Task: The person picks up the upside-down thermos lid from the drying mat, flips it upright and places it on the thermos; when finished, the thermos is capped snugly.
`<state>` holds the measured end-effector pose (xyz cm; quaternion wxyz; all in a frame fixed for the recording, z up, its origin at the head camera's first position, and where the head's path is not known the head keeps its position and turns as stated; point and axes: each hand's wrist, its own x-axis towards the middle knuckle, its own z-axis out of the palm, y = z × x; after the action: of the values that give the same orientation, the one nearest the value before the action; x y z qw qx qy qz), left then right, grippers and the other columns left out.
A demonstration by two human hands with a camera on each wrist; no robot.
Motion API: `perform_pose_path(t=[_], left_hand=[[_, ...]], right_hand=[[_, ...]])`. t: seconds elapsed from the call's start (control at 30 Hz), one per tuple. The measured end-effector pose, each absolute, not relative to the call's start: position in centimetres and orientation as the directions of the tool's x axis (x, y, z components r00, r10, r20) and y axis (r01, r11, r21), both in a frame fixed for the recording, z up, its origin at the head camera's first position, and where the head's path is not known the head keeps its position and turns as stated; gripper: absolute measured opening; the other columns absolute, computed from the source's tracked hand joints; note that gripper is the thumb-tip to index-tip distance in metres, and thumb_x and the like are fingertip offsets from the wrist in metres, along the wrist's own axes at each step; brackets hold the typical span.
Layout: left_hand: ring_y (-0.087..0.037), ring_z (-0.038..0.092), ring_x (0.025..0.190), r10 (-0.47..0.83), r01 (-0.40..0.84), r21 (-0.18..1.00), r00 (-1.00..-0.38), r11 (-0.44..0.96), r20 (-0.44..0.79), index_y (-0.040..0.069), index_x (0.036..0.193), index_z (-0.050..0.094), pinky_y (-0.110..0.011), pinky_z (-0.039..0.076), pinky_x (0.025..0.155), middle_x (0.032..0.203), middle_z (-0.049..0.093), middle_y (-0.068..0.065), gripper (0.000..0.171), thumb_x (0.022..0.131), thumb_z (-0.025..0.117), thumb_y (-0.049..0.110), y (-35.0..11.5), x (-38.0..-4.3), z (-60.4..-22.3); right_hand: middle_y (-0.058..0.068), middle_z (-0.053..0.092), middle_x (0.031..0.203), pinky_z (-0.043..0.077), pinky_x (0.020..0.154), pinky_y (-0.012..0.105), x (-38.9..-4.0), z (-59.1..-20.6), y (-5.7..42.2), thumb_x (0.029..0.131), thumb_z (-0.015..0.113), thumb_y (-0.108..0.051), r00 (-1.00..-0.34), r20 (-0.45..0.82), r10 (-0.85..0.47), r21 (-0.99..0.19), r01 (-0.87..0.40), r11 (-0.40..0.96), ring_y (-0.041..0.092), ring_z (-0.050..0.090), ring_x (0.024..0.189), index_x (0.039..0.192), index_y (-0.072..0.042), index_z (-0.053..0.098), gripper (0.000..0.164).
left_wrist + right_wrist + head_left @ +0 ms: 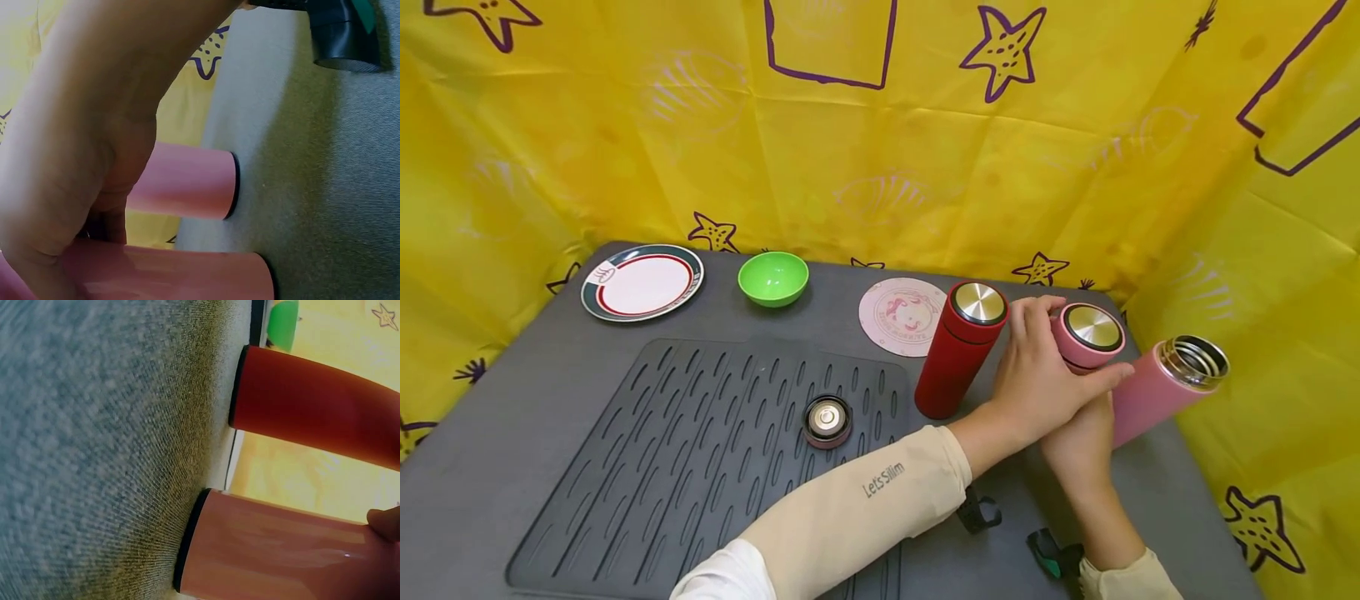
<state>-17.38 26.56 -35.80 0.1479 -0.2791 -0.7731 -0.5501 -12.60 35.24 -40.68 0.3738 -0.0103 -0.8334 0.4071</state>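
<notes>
My left hand is wrapped about the top of a capped pink thermos, its thumb and fingers on either side of the lid. Lower down, my right hand grips the same thermos by its body, partly hidden behind the left wrist. In the left wrist view, the right hand holds this upright thermos. Just right of it stands a second pink thermos, lidless, its steel mouth exposed. To the left is a capped red thermos, also upright in the right wrist view.
A loose lid lies inner side up on the grey ridged mat. Behind are a white plate, a green bowl and a round pink mat. Yellow patterned cloth surrounds the grey table.
</notes>
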Motion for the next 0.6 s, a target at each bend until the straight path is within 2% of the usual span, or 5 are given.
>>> perform_pose_path(t=[0.13,0.27,0.47,0.6], left_hand=[[-0.006,0.044,0.111,0.253,0.609,0.754,-0.792,0.247,0.556,0.014,0.132,0.033,-0.01,0.037,0.088,0.124,0.039,0.0,0.081,0.074,0.082,0.042,26.69,-17.31,-35.86],[-0.006,0.048,0.112,0.243,0.602,0.766,-0.796,0.224,0.554,0.013,0.137,0.031,-0.012,0.039,0.089,0.126,0.045,0.0,0.082,0.076,0.08,0.038,26.59,-17.12,-36.25],[-0.007,0.049,0.115,0.253,0.602,0.773,-0.794,0.2,0.553,0.012,0.139,0.031,-0.014,0.04,0.091,0.129,0.049,-0.001,0.081,0.077,0.077,0.034,26.4,-17.17,-36.47],[-0.006,0.046,0.114,0.27,0.615,0.762,-0.783,0.203,0.56,0.012,0.136,0.032,-0.012,0.038,0.09,0.13,0.044,-0.001,0.079,0.076,0.078,0.034,26.35,-17.13,-36.45]], right_hand=[[0.021,0.057,0.11,0.037,0.089,0.037,-12.41,-40.61,35.43,0.074,0.075,0.001,-0.733,0.593,0.334,-0.681,-0.234,0.694,0.027,0.052,0.101,0.118,0.009,0.055,0.049],[0.026,0.055,0.103,0.035,0.085,0.049,-12.25,-40.76,35.52,0.071,0.074,0.002,-0.728,0.609,0.315,-0.659,-0.243,0.712,0.037,0.051,0.097,0.109,0.012,0.056,0.043],[0.022,0.057,0.083,0.035,0.074,0.045,-12.51,-40.84,35.64,0.072,0.072,0.003,-0.705,0.653,0.276,-0.61,-0.273,0.744,0.031,0.051,0.079,0.093,0.01,0.059,0.026],[0.019,0.059,0.081,0.036,0.073,0.038,-12.53,-40.95,35.61,0.071,0.071,0.005,-0.705,0.648,0.289,-0.627,-0.279,0.727,0.022,0.051,0.077,0.092,0.01,0.059,0.024]])
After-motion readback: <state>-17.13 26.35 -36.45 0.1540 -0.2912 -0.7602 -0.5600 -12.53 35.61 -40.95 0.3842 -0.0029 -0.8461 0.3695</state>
